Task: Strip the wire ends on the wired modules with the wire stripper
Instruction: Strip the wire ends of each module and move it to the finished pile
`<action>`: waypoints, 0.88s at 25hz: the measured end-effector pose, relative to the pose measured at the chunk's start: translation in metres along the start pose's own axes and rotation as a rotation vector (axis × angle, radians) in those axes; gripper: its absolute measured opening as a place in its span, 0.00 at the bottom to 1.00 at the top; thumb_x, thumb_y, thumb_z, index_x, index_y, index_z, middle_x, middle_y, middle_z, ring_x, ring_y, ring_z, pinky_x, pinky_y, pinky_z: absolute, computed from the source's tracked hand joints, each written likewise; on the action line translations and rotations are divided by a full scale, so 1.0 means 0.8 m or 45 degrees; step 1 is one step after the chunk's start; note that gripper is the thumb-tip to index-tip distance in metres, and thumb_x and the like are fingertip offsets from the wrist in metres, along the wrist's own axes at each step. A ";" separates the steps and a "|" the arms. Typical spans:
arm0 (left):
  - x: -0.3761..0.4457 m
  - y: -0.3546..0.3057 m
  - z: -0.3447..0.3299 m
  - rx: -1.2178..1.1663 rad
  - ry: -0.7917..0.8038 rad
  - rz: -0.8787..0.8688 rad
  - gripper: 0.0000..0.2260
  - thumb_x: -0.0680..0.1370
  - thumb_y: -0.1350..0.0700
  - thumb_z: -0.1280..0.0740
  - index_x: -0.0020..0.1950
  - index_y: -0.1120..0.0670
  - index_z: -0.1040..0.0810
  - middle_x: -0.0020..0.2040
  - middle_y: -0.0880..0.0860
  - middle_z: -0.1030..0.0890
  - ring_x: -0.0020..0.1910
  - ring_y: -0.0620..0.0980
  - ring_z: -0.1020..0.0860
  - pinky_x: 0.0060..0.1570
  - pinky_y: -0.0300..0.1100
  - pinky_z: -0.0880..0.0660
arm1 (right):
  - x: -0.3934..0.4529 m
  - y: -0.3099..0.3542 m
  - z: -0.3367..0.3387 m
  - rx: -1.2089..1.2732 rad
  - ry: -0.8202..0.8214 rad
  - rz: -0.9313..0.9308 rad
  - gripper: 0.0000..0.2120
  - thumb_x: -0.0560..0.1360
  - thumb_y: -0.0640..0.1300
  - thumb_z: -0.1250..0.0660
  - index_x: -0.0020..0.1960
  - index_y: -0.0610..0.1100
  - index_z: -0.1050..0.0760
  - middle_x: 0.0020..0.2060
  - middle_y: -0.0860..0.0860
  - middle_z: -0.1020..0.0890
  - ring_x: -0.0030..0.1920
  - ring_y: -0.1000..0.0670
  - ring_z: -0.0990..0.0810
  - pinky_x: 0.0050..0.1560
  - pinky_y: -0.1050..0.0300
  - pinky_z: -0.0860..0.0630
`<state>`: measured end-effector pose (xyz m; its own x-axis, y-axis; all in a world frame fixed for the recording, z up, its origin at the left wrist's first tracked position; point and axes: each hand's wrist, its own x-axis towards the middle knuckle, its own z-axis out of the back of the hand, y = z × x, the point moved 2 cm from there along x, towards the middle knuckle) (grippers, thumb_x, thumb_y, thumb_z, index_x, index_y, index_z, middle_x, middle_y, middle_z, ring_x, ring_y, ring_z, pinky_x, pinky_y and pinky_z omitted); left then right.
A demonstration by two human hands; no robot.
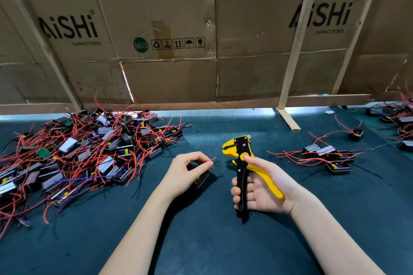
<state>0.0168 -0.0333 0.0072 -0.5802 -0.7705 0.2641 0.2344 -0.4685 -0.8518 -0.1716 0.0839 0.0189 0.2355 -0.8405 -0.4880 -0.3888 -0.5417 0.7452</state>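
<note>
— Nearest us, item one: right hand (261, 187), fingers curled round the handles of the yellow-and-black wire stripper (242, 161), head pointing up and left.

— Item two: left hand (190, 169), fingertips pinching a red wire end (212, 159) — its module (201, 180) under the palm on our green mat (201, 241).

— Item three: heap of wired modules (85, 152) far left; smaller group (328, 157) right.

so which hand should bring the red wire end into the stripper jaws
Left. The left hand already pinches the red wire beside the wire stripper, which the right hand grips.
</note>
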 end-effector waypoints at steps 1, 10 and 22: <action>0.000 0.000 0.001 -0.048 -0.030 0.017 0.06 0.78 0.53 0.30 0.41 0.48 0.18 0.36 0.45 0.19 0.34 0.40 0.24 0.36 0.32 0.28 | 0.000 0.000 0.000 -0.021 0.015 -0.009 0.26 0.70 0.60 0.32 0.49 0.35 0.26 0.41 0.38 0.22 0.41 0.39 0.20 0.46 0.47 0.21; 0.004 0.003 -0.001 -0.189 -0.151 0.099 0.07 0.79 0.56 0.32 0.43 0.47 0.19 0.37 0.47 0.19 0.34 0.44 0.25 0.34 0.34 0.28 | -0.004 0.000 -0.005 -0.226 0.157 -0.035 0.26 0.73 0.63 0.36 0.45 0.38 0.25 0.38 0.41 0.23 0.39 0.41 0.21 0.45 0.49 0.21; 0.004 0.001 -0.002 -0.208 -0.137 0.079 0.05 0.78 0.58 0.31 0.43 0.52 0.19 0.36 0.48 0.18 0.34 0.43 0.24 0.33 0.34 0.28 | 0.000 -0.002 -0.005 -0.315 -0.036 0.000 0.30 0.71 0.73 0.42 0.34 0.45 0.29 0.27 0.50 0.33 0.25 0.50 0.34 0.29 0.59 0.30</action>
<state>0.0143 -0.0355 0.0065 -0.4798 -0.8414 0.2486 0.1319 -0.3493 -0.9277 -0.1678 0.0844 0.0195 0.2095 -0.8416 -0.4978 -0.1582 -0.5316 0.8321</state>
